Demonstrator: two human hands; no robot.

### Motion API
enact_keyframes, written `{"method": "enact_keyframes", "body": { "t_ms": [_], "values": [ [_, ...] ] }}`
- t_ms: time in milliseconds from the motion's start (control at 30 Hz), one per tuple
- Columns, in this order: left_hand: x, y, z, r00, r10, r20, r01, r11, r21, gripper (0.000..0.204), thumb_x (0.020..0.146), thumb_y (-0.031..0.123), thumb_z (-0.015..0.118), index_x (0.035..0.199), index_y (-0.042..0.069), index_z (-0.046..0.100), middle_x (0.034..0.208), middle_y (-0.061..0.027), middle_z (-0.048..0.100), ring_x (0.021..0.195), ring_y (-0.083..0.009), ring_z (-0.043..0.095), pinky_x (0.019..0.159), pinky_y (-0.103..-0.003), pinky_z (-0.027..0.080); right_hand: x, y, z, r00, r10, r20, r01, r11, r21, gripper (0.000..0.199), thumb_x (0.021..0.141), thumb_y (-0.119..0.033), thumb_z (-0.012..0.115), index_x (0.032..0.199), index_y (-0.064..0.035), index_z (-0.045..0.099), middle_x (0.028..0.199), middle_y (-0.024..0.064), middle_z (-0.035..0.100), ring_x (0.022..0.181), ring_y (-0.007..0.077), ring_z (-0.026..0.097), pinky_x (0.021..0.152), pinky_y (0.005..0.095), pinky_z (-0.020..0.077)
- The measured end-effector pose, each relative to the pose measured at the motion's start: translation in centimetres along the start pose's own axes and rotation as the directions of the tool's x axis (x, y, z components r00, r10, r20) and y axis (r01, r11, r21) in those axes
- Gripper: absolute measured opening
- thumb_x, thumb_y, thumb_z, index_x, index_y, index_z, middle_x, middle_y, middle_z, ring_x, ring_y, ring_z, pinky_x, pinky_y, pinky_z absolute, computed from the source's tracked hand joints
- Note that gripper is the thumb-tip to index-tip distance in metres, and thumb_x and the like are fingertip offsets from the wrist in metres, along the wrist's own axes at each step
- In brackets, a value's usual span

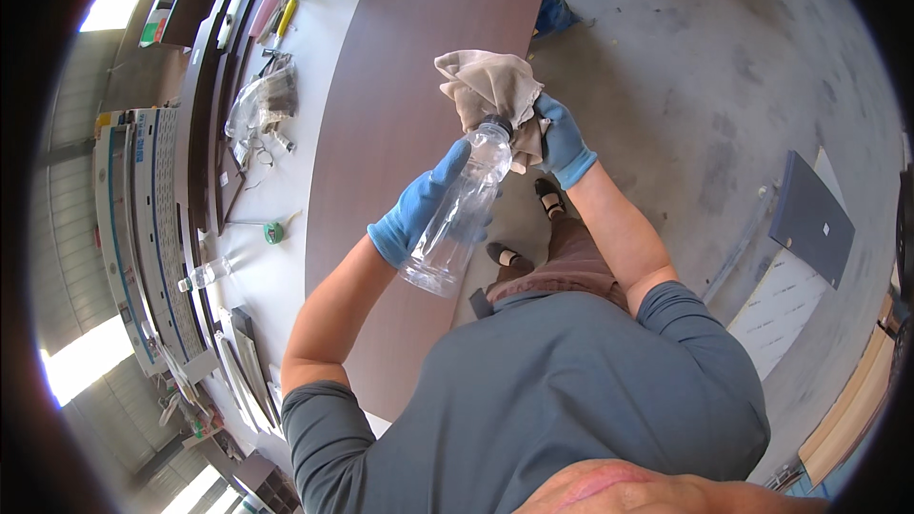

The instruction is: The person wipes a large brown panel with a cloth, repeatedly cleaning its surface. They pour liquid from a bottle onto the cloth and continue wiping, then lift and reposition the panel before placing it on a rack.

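While our left hand (416, 207) wraps its fingers around the clear plastic bottle (459, 212) at frame centre, our right hand (562, 141) clamps a beige cloth (490, 84) over its mouth; the brown desk (400, 86) beneath looks unwiped.

Up on the pale bench to my left I see a crumpled clear plastic bag (262, 100) with dark bits inside. Further left, long white sign panels (143, 219) with blue lettering lie along the bench edge. Nothing else labelled that I can make out.
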State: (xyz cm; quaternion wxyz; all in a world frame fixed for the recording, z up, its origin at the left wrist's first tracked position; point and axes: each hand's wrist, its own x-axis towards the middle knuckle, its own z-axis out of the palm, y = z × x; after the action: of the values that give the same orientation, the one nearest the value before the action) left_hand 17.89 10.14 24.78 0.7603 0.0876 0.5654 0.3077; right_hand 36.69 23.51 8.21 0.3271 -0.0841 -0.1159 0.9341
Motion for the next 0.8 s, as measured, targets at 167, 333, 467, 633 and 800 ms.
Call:
{"method": "enact_keyframes", "body": {
  "t_ms": [167,333,467,633,800],
  "values": [
    [0.3,0.3,-0.6,0.999,0.033,0.029,-0.033,0.999,0.003,0.077,0.099,0.071,0.062,0.144,0.008,0.059,0.110,-0.0159,0.075,0.075,-0.0227,0.075,0.065,-0.041,0.067,0.6,1.1,-1.1,0.991,0.047,-0.128,-0.051,0.998,-0.030,0.047,0.111,-0.028,0.048,0.147,0.0020,0.054,0.140,0.0162,0.066,0.124,0.0269,0.069,0.107,0.0404,0.0593],
    [0.9,0.5,-1.4,0.999,-0.033,-0.020,0.034,0.999,0.013,0.075,0.099,0.070,0.062,0.139,0.007,0.062,0.107,-0.0160,0.075,0.073,-0.0217,0.075,0.064,-0.040,0.067,0.7,1.9,-2.2,0.992,0.072,-0.103,-0.069,0.997,0.026,0.047,0.111,-0.028,0.047,0.149,0.0004,0.052,0.141,0.0165,0.065,0.125,0.0275,0.069,0.108,0.0403,0.0589],
    [1.8,0.2,-1.7,0.999,-0.044,0.031,0.043,0.998,0.056,0.074,0.099,0.070,0.063,0.137,0.006,0.063,0.106,-0.0152,0.077,0.070,-0.0211,0.074,0.063,-0.038,0.067,1.1,2.1,-2.5,0.990,0.078,-0.117,-0.081,0.996,-0.021,0.048,0.111,-0.028,0.046,0.149,-0.0001,0.052,0.143,0.0161,0.064,0.126,0.0278,0.068,0.109,0.0410,0.0582],
    [2.4,-0.2,-2.7,0.995,-0.103,0.019,0.102,0.994,0.038,0.075,0.099,0.071,0.062,0.139,0.008,0.063,0.110,-0.0158,0.076,0.071,-0.0209,0.074,0.064,-0.039,0.066,1.4,2.1,-3.1,0.985,0.144,-0.092,-0.145,0.989,0.000,0.048,0.111,-0.028,0.046,0.151,-0.0005,0.051,0.144,0.0154,0.064,0.129,0.0280,0.067,0.111,0.0420,0.0565],
    [2.5,-0.3,-3.6,0.991,-0.134,0.004,0.134,0.991,-0.007,0.077,0.099,0.073,0.060,0.144,0.011,0.061,0.112,-0.0163,0.075,0.073,-0.0211,0.073,0.065,-0.039,0.066,1.6,2.5,-3.9,0.983,0.156,-0.099,-0.159,0.987,-0.026,0.048,0.111,-0.028,0.047,0.150,0.0002,0.052,0.144,0.0158,0.064,0.129,0.0280,0.066,0.112,0.0422,0.0558]
  ]
}}
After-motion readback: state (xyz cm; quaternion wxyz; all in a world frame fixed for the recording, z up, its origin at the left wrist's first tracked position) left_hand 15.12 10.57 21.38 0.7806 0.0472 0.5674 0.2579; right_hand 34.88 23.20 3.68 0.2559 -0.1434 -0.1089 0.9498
